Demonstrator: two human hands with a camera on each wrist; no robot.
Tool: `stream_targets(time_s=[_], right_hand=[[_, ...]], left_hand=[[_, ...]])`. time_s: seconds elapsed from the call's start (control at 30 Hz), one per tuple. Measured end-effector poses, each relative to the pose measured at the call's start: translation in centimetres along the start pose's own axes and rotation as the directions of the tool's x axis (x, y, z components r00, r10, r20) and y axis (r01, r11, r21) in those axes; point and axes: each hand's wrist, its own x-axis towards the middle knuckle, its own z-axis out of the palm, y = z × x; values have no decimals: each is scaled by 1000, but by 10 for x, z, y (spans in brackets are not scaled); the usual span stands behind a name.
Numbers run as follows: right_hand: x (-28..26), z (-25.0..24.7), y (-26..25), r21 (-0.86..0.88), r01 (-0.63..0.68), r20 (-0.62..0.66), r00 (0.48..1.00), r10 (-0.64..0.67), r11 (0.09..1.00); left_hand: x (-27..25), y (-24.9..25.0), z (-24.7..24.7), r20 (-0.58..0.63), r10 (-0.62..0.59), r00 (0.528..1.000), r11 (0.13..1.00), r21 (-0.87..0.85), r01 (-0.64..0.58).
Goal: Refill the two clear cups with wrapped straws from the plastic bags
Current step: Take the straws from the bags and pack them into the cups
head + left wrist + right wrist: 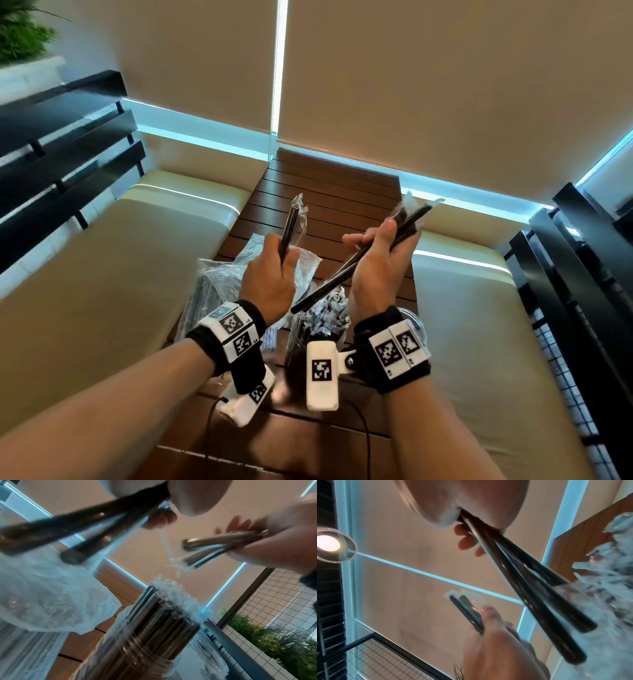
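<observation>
Head view: my left hand (270, 277) grips two wrapped straws (291, 222) above the plastic bags (219, 277) on the desk (329, 185); my right hand (376, 267) clamps a bundle (404, 222). Left wrist view: a full clear cup (154, 635) stands below both hands. Right wrist view: fingers (464, 540) curl round dark straws.

No readable text anywhere; the wrist bands (236, 334) carry only black-and-white square marker patterns.

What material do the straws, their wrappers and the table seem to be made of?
Straws: probably plastic, black and glossy, with light streaks along them.
Wrappers: thin clear film, crinkled and shiny.
Table: apparently wood, brown slats with a satin sheen.
</observation>
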Motion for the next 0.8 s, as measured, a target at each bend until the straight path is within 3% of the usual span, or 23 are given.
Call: stream_targets(time_s=[0.1, 0.2, 0.3, 0.37, 0.43, 0.5, 0.57, 0.7, 0.8], right_hand=[[16, -3, -8, 27, 61, -86, 995, -59, 998], [26, -19, -5, 5, 51, -172, 984, -50, 999], [23, -42, 6, -142, 11, -119, 993, -28, 990], [15, -55, 15, -271, -7, -66, 998, -12, 962], [5, -65, 23, -342, -16, -79, 997, -12, 940], [-1, -70, 28, -362, -38, -125, 992, -8, 932], [-5, -71, 34, -378, -67, -167, 986, 3, 923], [-7, -69, 40, -285, -83, -207, 978, 23, 955], [-6, -67, 34, -143, -52, -237, 971, 17, 988]], left_hand=[[3, -6, 1, 61, -9, 998, 999, 50, 6], [5, -6, 2, 254, 29, 967, 992, 113, -59], [5, -3, 6, 513, 101, 852, 928, 259, -266], [2, -3, 12, 637, 34, 770, 853, 382, -354], [-3, -3, 21, 684, -25, 729, 761, 486, -431], [-8, -2, 32, 676, -11, 737, 713, 522, -468], [-9, -3, 40, 633, 39, 773, 717, 521, -463], [-8, -3, 44, 559, 73, 826, 781, 483, -395], [-7, -4, 44, 580, 50, 813, 848, 405, -341]])
